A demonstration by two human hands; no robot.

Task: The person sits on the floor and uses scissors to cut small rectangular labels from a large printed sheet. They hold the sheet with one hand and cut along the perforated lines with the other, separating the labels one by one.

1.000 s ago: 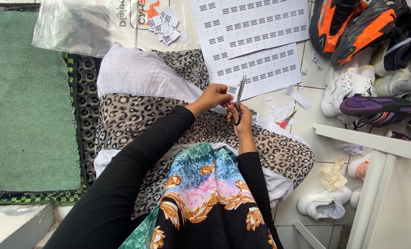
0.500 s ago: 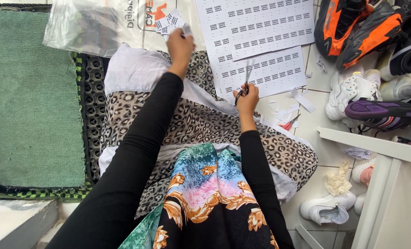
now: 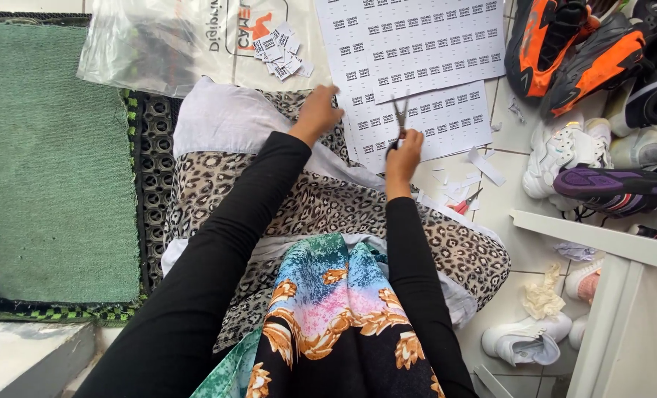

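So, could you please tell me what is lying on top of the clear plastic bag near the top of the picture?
A small heap of cut paper labels lies on the clear plastic bag. What is inside or beneath the bag cannot be made out through the crinkled plastic.

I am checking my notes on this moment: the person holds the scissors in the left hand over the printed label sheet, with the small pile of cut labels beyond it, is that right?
Not quite: the head view shows the scissors in the right hand, not the left. The left hand rests empty at the edge of the label sheet. The pile of cut labels does lie beyond.
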